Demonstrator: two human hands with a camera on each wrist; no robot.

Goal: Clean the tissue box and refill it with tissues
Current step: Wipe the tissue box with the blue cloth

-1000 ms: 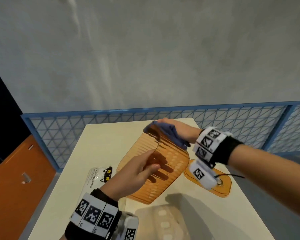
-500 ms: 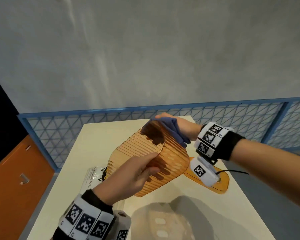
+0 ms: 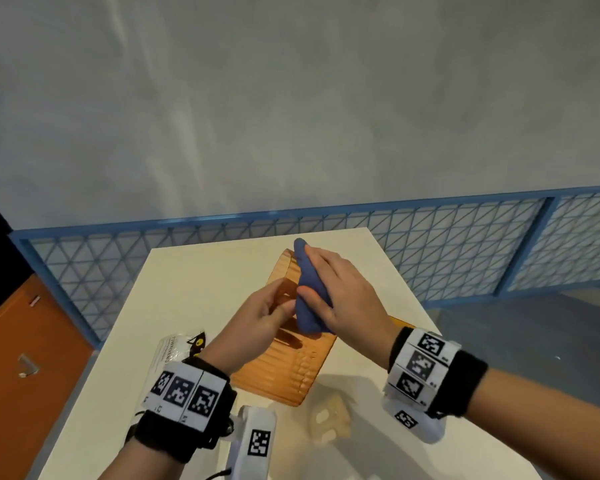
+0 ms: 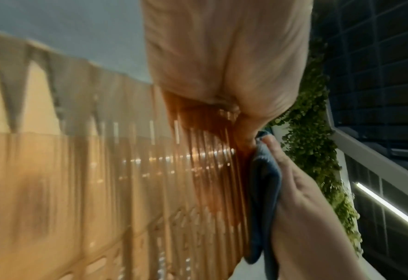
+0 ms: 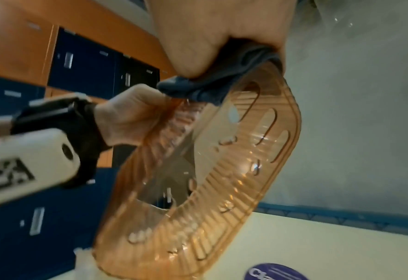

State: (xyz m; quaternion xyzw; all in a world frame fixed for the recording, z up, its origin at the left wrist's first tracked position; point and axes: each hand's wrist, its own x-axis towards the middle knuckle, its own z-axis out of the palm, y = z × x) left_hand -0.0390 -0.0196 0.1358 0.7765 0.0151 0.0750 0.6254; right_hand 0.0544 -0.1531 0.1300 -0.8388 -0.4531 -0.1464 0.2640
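The tissue box (image 3: 284, 368) is a translucent orange ribbed shell, held tilted above the cream table (image 3: 201, 271). My left hand (image 3: 278, 306) grips its left rim, fingers curled over the edge. My right hand (image 3: 326, 292) holds a blue cloth (image 3: 309, 299) and presses it against the box's upper side. In the right wrist view the cloth (image 5: 210, 81) lies over the rim of the box (image 5: 222, 180), whose open inside with its slots faces the camera. The left wrist view shows the ribbed wall (image 4: 150, 189) and the cloth (image 4: 265, 189). A pack of tissues (image 3: 181, 348) with a cat print lies on the table, left of the box.
A flat orange part (image 3: 399, 322) lies on the table behind my right wrist, mostly hidden. A blue mesh railing (image 3: 465, 237) runs behind the table's far edge. Orange and dark blue lockers (image 5: 83, 62) stand to the left. A round blue label (image 5: 269, 272) lies on the table.
My right hand has slid the cloth from the box's far end back toward its middle. My left hand has turned the box so its long side points away from me.
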